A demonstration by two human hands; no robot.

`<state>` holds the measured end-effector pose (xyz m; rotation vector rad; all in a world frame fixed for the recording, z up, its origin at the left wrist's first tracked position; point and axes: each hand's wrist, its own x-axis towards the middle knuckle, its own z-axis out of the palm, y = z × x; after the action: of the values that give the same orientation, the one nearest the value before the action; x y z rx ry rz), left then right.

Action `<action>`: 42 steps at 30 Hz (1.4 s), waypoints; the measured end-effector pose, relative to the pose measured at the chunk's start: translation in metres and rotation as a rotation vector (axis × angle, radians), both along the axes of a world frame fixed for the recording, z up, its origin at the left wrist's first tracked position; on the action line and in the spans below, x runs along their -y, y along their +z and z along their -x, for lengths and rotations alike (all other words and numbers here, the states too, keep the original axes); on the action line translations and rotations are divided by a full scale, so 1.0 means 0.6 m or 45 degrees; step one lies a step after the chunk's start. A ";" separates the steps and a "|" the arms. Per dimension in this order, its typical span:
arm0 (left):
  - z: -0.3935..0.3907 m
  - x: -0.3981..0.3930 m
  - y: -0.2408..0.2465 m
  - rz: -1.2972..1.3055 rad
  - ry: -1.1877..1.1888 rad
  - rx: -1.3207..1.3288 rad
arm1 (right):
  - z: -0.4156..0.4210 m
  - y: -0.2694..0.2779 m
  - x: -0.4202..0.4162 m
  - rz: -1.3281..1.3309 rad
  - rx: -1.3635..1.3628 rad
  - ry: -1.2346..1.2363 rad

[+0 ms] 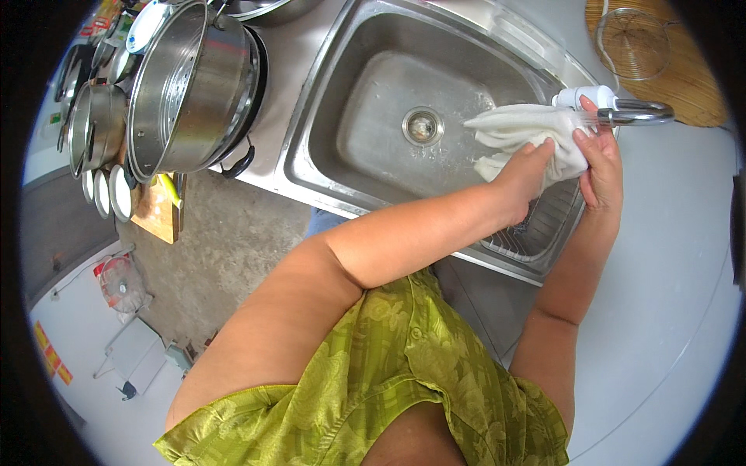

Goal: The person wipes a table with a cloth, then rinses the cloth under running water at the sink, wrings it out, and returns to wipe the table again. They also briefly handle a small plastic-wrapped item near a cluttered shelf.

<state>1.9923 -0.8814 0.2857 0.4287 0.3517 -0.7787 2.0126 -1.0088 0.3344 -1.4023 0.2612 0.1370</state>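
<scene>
A wet-looking white cloth (518, 125) is bunched between both of my hands, over the right side of a stainless steel sink (373, 145). My left hand (524, 177) pinches the near side of the cloth, thumb on top. On its right end, close under the chrome faucet spout (638, 113), my right hand (603, 166) grips it with the fingers partly behind the fabric. Water appears to run from the spout onto the cloth. The cloth's loose folds hang to the left, towards the drain strainer (422, 126). Droplets lie on the basin floor.
Left of the sink stand large steel steamer pots (192, 99) and a smaller steel pot (96, 128). White bowls (119, 192) and a wooden cutting board (157, 209) are beyond. A wire rack (524, 230) sits by the sink's near right corner. A wire strainer (634, 43) rests at the upper right.
</scene>
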 end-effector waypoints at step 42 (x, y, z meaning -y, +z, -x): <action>-0.074 -0.029 0.047 -0.736 -0.387 1.024 | 0.031 0.000 0.021 0.424 0.183 0.225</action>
<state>2.0367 -0.8641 0.3141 1.3083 -0.2663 -0.7247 1.9937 -1.0213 0.3346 -1.7576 0.0399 0.1419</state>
